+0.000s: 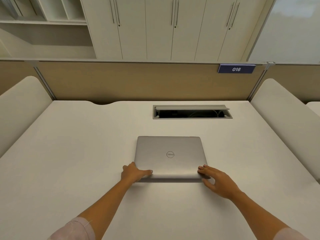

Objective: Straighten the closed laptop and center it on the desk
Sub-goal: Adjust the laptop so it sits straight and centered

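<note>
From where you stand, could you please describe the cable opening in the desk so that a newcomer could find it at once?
Start at the tan partition behind the white desk. Just before it, beyond the closed laptop, lies the cable opening: a dark grey-framed slot with its flap raised, the only recess in the desktop.

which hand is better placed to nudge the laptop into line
Left, by a little. The left hand wraps the near left corner of the laptop, thumb on the lid. The right hand only rests fingertips on the near right corner.
</note>
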Demonstrator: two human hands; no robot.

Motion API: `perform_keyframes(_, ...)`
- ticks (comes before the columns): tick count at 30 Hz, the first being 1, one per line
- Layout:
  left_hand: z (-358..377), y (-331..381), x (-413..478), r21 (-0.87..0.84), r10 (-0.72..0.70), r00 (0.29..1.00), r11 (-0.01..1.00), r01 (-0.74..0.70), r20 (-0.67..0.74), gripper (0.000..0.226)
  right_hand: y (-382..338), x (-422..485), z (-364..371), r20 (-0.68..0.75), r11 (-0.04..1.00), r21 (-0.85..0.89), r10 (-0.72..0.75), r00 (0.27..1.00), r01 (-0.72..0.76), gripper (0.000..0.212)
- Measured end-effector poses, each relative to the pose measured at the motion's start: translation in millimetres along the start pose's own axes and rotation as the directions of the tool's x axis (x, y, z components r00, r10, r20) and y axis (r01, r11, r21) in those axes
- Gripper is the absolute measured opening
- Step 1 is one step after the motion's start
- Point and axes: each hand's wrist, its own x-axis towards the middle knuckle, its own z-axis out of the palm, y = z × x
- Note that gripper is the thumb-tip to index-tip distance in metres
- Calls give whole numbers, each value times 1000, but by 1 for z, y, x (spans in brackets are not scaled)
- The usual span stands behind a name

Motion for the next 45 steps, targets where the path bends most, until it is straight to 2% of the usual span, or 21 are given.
perform_keyframes(3, 0, 0, 1, 58, -9, 1000, 998, 11, -28, 96, -9, 5, 2, -86, 992, 97, 89, 992, -81, 40)
perform_keyframes(6, 5, 0, 0, 66, 59, 994, 996, -53, -93, 106, -15, 12, 7, -114, 919, 317, 281, 953, -234, 54)
perform_keyframes(8, 9, 0, -2, 12, 139, 988, 990, -138, -64, 124, -19, 17, 10, -40, 835, 430, 397, 917, -343, 77)
perform_keyframes(10, 15, 0, -4, 16, 189, 982, 982, -189, -16, 139, -21, 22, 14, 58, 789, 458, 433, 900, -409, 101)
perform_keyframes(14, 24, 0, -4, 199, 184, 979, 959, -199, 91, 150, -23, 25, 22, 209, 843, 332, 371, 905, -423, 135)
perform_keyframes(16, 27, 2, -5, 301, 182, 980, 933, -199, 83, 147, -22, 25, 25, 227, 871, 272, 356, 907, -410, 134)
perform_keyframes(20, 34, 8, -7, 392, 177, 984, 906, -162, -1, 131, -19, 27, 25, 152, 871, 268, 383, 911, -411, 112)
perform_keyframes(27, 45, 3, -9, 396, 202, 978, 903, -165, -53, 121, -16, 27, 20, 131, 855, 314, 393, 910, -414, 106)
perform_keyframes(34, 46, -10, -10, 378, 312, 947, 888, -263, -72, 116, -16, 25, 25, 107, 847, 338, 398, 911, -410, 103)
perform_keyframes(40, 47, -21, -8, 286, 367, 929, 897, -339, -50, 116, -15, 25, 25, 112, 845, 343, 397, 911, -411, 102)
perform_keyframes(45, 47, -29, -6, 315, 417, 909, 866, -387, -28, 111, -15, 26, 23, 124, 853, 317, 397, 910, -415, 104)
